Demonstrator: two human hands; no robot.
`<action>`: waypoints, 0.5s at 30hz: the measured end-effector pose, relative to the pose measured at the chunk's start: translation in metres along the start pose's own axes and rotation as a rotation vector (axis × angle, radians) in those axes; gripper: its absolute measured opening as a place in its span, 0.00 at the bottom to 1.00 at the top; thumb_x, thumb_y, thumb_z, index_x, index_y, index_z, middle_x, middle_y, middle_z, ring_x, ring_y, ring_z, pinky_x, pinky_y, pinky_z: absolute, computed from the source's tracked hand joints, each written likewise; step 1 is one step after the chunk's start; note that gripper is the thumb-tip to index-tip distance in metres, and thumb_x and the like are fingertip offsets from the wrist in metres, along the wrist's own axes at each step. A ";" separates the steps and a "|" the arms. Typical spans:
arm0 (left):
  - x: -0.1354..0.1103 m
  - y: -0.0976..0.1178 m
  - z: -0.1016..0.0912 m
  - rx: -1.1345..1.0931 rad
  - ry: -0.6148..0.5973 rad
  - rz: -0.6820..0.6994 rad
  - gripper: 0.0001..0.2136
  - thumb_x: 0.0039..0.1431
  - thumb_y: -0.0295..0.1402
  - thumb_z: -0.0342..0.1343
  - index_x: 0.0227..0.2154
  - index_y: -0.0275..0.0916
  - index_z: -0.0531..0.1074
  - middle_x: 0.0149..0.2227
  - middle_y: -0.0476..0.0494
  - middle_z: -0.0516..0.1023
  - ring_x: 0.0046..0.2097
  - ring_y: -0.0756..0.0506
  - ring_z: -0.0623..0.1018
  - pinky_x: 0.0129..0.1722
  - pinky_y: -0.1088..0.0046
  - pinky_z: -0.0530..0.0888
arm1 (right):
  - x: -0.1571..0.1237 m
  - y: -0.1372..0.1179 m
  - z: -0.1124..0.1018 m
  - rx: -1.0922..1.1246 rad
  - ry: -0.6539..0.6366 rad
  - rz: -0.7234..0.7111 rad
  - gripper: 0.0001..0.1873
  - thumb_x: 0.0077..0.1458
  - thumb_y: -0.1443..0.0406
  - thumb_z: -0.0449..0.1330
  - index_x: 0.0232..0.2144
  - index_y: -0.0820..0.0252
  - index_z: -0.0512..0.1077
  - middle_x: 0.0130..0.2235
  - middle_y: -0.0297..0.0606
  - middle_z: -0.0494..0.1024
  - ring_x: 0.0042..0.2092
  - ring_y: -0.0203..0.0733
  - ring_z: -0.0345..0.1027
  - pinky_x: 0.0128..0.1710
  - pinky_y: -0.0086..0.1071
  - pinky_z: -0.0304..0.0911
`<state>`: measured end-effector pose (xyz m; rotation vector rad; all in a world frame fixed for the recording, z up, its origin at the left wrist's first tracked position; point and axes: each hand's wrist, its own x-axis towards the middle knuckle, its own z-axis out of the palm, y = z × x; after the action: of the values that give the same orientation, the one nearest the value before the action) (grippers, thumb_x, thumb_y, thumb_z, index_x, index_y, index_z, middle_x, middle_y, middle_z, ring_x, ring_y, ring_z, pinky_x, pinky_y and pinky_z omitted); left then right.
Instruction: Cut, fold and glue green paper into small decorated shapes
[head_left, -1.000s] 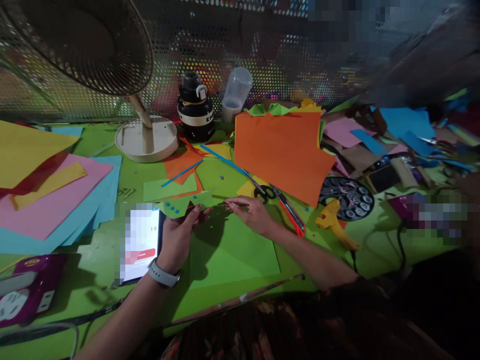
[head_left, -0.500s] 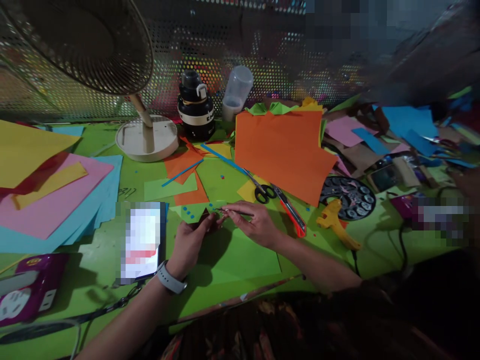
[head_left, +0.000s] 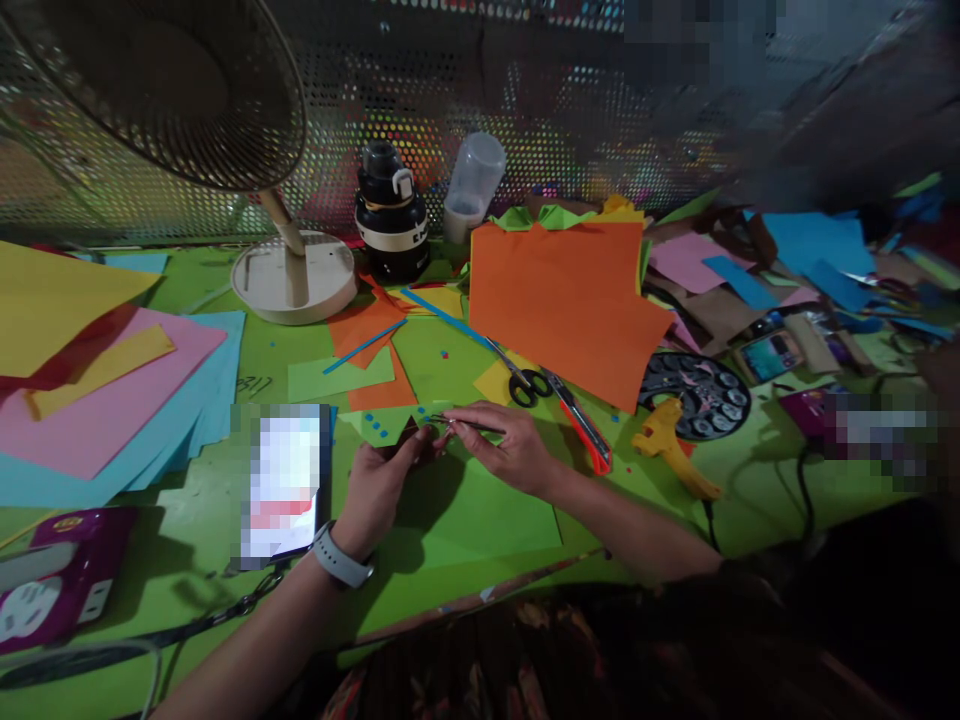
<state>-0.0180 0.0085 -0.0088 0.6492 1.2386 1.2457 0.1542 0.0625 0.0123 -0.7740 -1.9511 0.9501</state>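
With the black-handled scissors (head_left: 531,388) as our landmark, we see the left hand (head_left: 377,485) to their left and nearer us, thumb pressed over bent fingers on a dark triangular piece (head_left: 410,427); the right hand (head_left: 510,450), just on the near side of the scissors, is pinched around slim tweezers (head_left: 486,427), whose tips reach leftward to the left fingertips; what lies between those tips is too small for us to tell. Left of the scissors and slightly nearer, by the left thumb, we see a green slip (head_left: 397,413) bearing small blue bits (head_left: 376,426); we cannot tell whether the left fingers grip this slip too. Below the scissors, under both hands, lies a light green sheet (head_left: 495,515); a lit phone (head_left: 289,485) lies well to their left, near the pale watch strap (head_left: 343,556); just right of them rests an orange-handled utility knife (head_left: 585,433); farther right we see a yellow glue gun (head_left: 679,450) and a round black compartment tray (head_left: 712,400); a large orange sheet (head_left: 559,295) stretches beyond the scissors.
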 end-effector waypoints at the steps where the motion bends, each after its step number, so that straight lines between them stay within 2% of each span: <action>1: 0.000 0.001 0.001 -0.012 0.002 -0.003 0.10 0.49 0.36 0.64 0.33 0.35 0.79 0.31 0.40 0.82 0.33 0.45 0.81 0.38 0.70 0.77 | 0.000 0.000 0.000 0.002 0.005 -0.009 0.12 0.60 0.65 0.56 0.45 0.58 0.75 0.39 0.40 0.80 0.40 0.38 0.74 0.41 0.34 0.73; 7: -0.001 0.004 0.003 -0.080 0.017 -0.029 0.11 0.49 0.36 0.65 0.33 0.35 0.78 0.30 0.43 0.82 0.32 0.47 0.81 0.35 0.75 0.77 | 0.001 -0.002 0.000 0.031 0.042 -0.061 0.12 0.58 0.68 0.58 0.44 0.60 0.75 0.37 0.41 0.80 0.38 0.37 0.74 0.38 0.33 0.72; 11: 0.000 0.004 0.003 -0.122 0.037 -0.044 0.11 0.47 0.35 0.66 0.33 0.35 0.78 0.30 0.44 0.82 0.32 0.46 0.81 0.36 0.73 0.78 | 0.001 -0.004 -0.003 0.070 0.072 -0.028 0.12 0.58 0.67 0.58 0.44 0.58 0.75 0.38 0.40 0.80 0.39 0.37 0.74 0.38 0.33 0.73; 15: -0.002 0.004 0.004 -0.129 0.023 -0.063 0.12 0.47 0.35 0.66 0.33 0.34 0.77 0.30 0.43 0.82 0.33 0.44 0.82 0.37 0.72 0.78 | 0.002 0.001 -0.005 0.109 0.115 0.060 0.17 0.62 0.63 0.54 0.52 0.53 0.69 0.45 0.39 0.79 0.45 0.39 0.73 0.45 0.39 0.72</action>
<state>-0.0157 0.0090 -0.0033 0.4999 1.1787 1.2724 0.1572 0.0661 0.0143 -0.8101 -1.7710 1.0172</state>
